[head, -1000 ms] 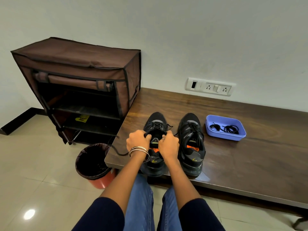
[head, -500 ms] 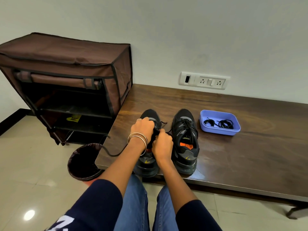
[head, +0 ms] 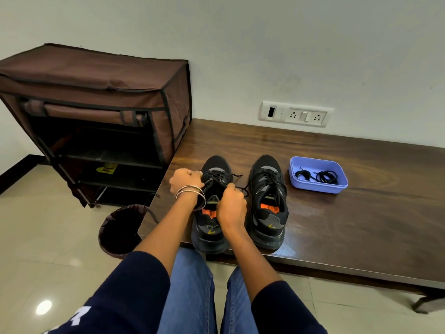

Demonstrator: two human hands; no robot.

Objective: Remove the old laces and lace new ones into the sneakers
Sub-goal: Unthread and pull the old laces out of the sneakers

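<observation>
One brown fabric shoe rack (head: pixel 96 97) stands beside one wooden table (head: pixel 337 225) bearing two black sneakers (head: pixel 267 203) and one blue tray (head: pixel 317 186) holding black laces (head: pixel 326 176), while the left hand (head: pixel 185 180) and right hand (head: pixel 231 203) each pinch the left sneaker's lace (head: pixel 216 177).

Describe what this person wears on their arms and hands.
Both forearms are bare below dark navy sleeves pushed up near the elbows; the left sleeve carries white printed lettering. The left hand has thin metal bangles at the wrist. The right hand shows no jewellery.
</observation>
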